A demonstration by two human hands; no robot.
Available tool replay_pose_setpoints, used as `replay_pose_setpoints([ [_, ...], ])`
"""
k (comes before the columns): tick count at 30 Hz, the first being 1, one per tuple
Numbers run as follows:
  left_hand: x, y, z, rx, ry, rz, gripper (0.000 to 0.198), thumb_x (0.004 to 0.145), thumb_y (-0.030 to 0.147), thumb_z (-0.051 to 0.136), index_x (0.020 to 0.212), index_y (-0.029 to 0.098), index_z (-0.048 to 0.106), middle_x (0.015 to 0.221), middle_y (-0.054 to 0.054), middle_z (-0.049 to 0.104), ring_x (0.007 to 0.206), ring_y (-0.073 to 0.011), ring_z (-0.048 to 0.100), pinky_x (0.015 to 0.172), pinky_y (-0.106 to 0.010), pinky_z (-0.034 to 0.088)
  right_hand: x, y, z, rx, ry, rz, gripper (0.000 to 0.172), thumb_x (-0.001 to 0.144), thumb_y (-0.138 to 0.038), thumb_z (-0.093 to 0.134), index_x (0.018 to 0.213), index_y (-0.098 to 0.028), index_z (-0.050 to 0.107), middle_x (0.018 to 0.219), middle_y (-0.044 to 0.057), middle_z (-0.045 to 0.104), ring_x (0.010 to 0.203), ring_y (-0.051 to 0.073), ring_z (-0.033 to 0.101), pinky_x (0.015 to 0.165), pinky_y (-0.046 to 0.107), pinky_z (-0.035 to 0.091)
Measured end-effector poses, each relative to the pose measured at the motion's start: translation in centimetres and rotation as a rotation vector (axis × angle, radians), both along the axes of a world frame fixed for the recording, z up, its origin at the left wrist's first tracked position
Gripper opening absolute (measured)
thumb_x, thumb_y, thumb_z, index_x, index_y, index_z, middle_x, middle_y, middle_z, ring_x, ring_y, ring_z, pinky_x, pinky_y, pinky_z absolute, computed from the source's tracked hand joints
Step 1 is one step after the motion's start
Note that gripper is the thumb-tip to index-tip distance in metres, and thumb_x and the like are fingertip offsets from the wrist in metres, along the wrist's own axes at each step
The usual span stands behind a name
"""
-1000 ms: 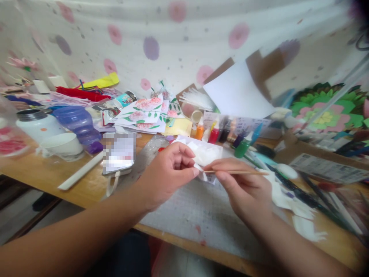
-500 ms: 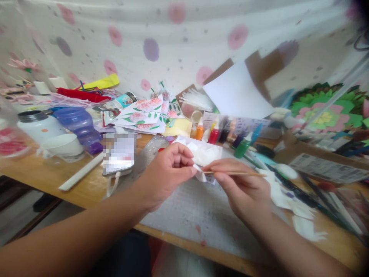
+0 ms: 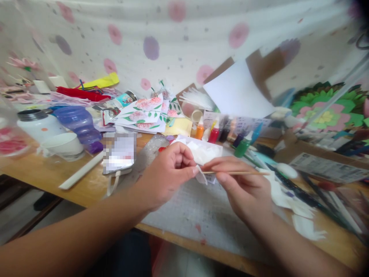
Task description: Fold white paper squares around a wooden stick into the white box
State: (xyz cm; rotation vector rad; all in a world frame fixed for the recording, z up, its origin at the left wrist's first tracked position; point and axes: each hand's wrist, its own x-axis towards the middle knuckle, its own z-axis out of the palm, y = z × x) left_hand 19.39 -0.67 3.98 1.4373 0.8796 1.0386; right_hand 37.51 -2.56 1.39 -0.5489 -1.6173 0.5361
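Note:
Between thumb and fingers, my left hand (image 3: 170, 175) pinches a small piece of white paper (image 3: 201, 176). My right hand (image 3: 245, 184) is closed on a thin wooden stick (image 3: 239, 173), which lies nearly level. The stick's left end meets the white piece, though my fingers partly hide the contact. Just behind my hands, more white paper pieces (image 3: 203, 153) are heaped on a pale sheet. Beneath everything lies a grey cutting mat (image 3: 190, 215).
Small paint bottles, among them a red one (image 3: 213, 132) and a green one (image 3: 243, 146), stand behind. A phone (image 3: 119, 154) and a white cup (image 3: 62, 146) are at left. A cardboard box (image 3: 328, 165) and white strips (image 3: 302, 207) lie to the right.
The white piece between my fingers has turned slightly and looks more spread at its lower edge. The stick has shifted a little to the right with my right hand.

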Motion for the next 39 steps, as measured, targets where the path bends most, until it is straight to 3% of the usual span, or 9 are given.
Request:
replay_pose_setpoints([
  [9,0.2,-0.2,0.3,0.029,0.048,0.011,0.018,0.078,0.013,0.067,0.08,0.018,0.05,0.072,0.007,0.058,0.066,-0.0063,0.056,0.062,-0.021,0.041,-0.1,0.0,0.1,-0.008,0.016,-0.069,0.028,0.085,-0.004,0.064,0.097,-0.027,0.075,0.088,-0.002,0.076,0.087,0.012,0.071,0.08,0.024,0.057],
  [17,0.1,-0.2,0.2,0.045,0.064,0.015,0.018,0.079,0.013,0.067,0.08,0.019,0.05,0.072,0.008,0.06,0.067,-0.0058,0.058,0.062,-0.019,0.042,-0.3,0.2,-1.0,-0.132,0.183,0.036,0.023,0.088,-0.008,0.063,0.094,-0.027,0.075,0.093,-0.002,0.075,0.086,0.013,0.071,0.077,0.027,0.058],
  [27,0.1,-0.4,0.2,0.041,0.074,0.056,0.017,0.077,0.012,0.066,0.081,0.019,0.051,0.073,0.007,0.059,0.066,-0.0072,0.056,0.062,-0.021,0.042,-0.1,-0.3,0.4,0.034,-0.057,-0.096,0.024,0.084,-0.003,0.064,0.096,-0.022,0.074,0.088,0.0,0.077,0.085,0.012,0.071,0.079,0.023,0.057],
  [39,0.3,-0.1,0.2,0.034,0.063,0.035,0.018,0.077,0.011,0.064,0.079,0.019,0.048,0.072,0.007,0.057,0.066,-0.008,0.053,0.063,-0.022,0.041,-0.2,-0.2,0.3,-0.005,-0.001,-0.053,0.027,0.085,-0.004,0.064,0.098,-0.025,0.074,0.089,0.0,0.077,0.088,0.013,0.072,0.08,0.026,0.058],
])
